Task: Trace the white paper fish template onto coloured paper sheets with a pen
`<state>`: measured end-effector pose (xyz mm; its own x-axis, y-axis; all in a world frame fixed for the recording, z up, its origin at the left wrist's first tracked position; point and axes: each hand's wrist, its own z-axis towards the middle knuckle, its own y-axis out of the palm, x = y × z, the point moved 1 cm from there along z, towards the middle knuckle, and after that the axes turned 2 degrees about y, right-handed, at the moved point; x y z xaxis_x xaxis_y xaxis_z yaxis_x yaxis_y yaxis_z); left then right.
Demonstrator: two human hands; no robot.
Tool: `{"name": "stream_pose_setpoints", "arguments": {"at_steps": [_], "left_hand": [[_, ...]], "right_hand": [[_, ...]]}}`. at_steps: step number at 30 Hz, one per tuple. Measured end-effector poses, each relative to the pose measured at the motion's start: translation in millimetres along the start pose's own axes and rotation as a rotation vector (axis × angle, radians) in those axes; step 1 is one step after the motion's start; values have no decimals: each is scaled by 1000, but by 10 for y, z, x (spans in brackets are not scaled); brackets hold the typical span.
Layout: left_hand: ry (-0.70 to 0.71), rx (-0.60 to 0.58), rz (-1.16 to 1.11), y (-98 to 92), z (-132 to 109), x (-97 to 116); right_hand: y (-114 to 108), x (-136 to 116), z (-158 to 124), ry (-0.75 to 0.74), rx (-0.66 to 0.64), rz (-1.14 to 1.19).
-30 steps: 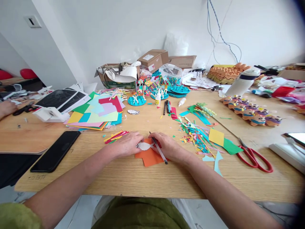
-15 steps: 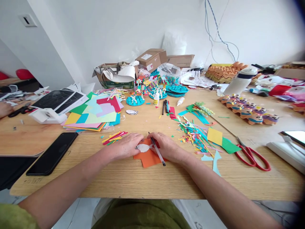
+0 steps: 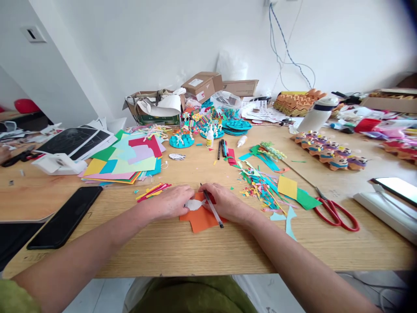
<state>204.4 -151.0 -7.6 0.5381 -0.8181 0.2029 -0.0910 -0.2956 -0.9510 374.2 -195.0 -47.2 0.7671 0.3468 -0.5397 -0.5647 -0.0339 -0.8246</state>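
Our view has swung right; our left hand (image 3: 174, 201) holds the fish-shaped cutout (image 3: 194, 204) on orange paper (image 3: 200, 222), seemingly against slipping, our right hand (image 3: 223, 201) gripping a pen (image 3: 213, 211).

The scene is bright, lit by soft, even light that leaves the wall (image 3: 137, 48) pale and the side of the pillar (image 3: 45, 78) at left greyer. Shadows are faint, gathering under the hands (image 3: 176, 201) and the forearms (image 3: 130, 232). A screen (image 3: 399, 193) at right glares almost white. The wide lens stretches the forearms toward the lower corners and bends the edge of the surface (image 3: 153, 261). Dark shading eats into the upper-right corner; clutter (image 3: 387, 124) at far right looks smeared, while the middle stays fairly crisp.
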Motion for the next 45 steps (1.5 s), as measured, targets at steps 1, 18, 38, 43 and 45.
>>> {"name": "stream_pose_setpoints", "arguments": {"at_steps": [1,18,38,43,45], "left_hand": [[0,1,-1,-4,6,-3],[-30,26,-435,69,70,-130],[-184,425,-157,-296,1102,-758],[18,292,-40,-346,679,-511],[79,206,-12,-296,442,-430]], "right_hand": [[-1,1,-1,0,1,-2],[-63,-29,-3,105,51,142],[-194,141,3,132,428,94],[-256,130,-3,144,407,49],[-301,114,-14,158,418,30]]}}
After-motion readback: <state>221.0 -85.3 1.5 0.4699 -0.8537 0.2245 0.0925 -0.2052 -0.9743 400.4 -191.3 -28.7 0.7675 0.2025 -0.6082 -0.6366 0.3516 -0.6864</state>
